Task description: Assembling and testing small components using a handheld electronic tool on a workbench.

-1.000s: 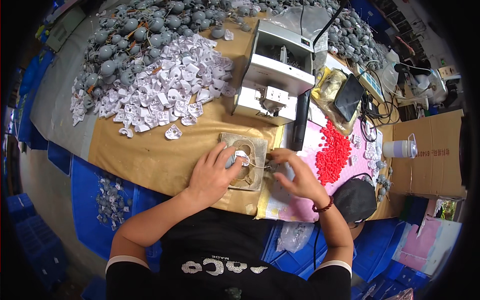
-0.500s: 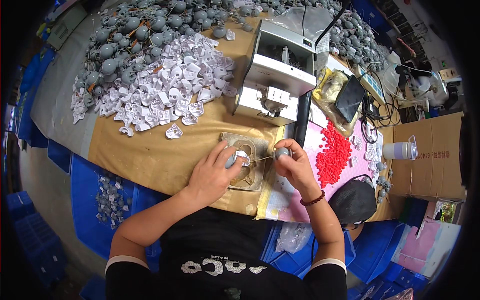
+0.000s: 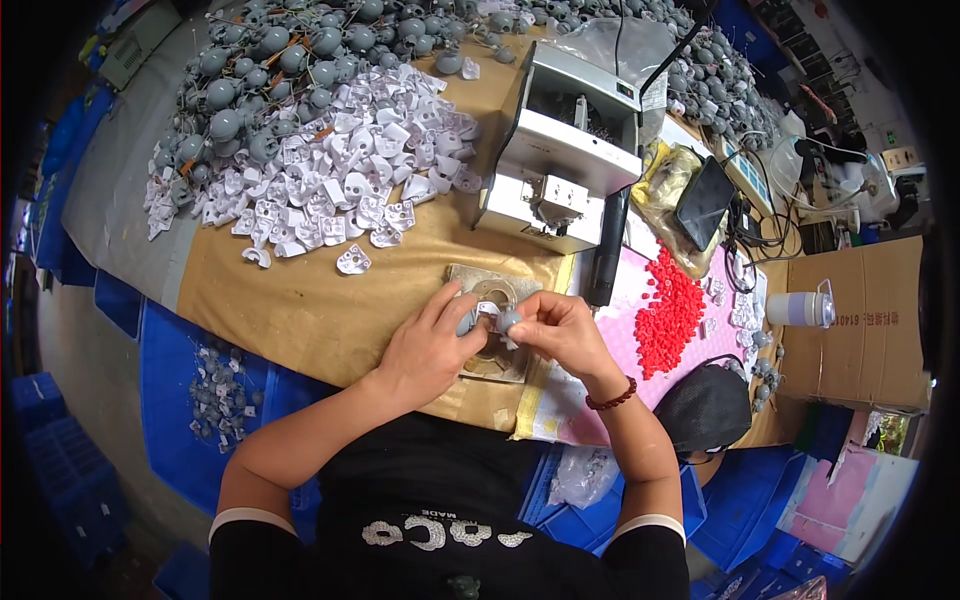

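Left hand (image 3: 428,345): palm down, forearm slanting in from lower left; bent fingers and thumb hold a rounded grey-and-white plastic piece (image 3: 487,308) on a flat, squarish tan fixture block (image 3: 466,275). Right hand (image 3: 565,338): wrist angled inward; thumb and forefinger pinch a small, smooth grey ball (image 3: 508,320) just beside the left fingertips.

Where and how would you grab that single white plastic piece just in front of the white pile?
I'd pinch the white plastic piece by its opposite outer edges, coming from above on the person's side. It lies low on the brown table covering, apart from the white pile, so its edges look reachable, while the pile would likely crowd a reach from the far side.
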{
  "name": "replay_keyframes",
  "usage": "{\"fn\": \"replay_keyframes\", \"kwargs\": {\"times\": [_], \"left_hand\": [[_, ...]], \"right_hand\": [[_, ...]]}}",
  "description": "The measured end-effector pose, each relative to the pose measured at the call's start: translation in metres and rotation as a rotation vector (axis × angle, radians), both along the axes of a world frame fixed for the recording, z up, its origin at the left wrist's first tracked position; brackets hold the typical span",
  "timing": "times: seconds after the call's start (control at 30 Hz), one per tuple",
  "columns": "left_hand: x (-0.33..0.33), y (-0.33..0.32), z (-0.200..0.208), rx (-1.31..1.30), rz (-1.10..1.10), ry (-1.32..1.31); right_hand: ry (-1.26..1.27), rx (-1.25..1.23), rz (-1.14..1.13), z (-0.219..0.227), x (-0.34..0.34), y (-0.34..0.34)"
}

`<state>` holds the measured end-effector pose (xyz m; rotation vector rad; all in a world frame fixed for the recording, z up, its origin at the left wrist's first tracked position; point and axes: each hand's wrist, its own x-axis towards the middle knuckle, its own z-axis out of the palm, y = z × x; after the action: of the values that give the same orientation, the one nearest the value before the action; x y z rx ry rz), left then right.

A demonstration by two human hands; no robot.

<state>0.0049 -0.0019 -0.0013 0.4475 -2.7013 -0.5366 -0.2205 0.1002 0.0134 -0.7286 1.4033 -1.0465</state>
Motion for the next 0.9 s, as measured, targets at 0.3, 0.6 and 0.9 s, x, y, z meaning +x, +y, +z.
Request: {"fn": "replay_keyframes", "kwargs": {"times": [0.3,0.6,0.9], "left_hand": [[0.0,-0.004,0.005,0.045,-0.022,0.019],[-0.022,-0.009,0.021,0.093,0.046,0.072],[-0.029,-0.012,0.014,0.049,0.056,0.028]], "right_hand": [[0.854,-0.276,-0.016,-0.008,0.026,-0.011],[1.024,-0.293,0.004,-0.007,0.028,-0.01],[1.511,-0.375,-0.429,0.011,-0.067,-0.023]]}}
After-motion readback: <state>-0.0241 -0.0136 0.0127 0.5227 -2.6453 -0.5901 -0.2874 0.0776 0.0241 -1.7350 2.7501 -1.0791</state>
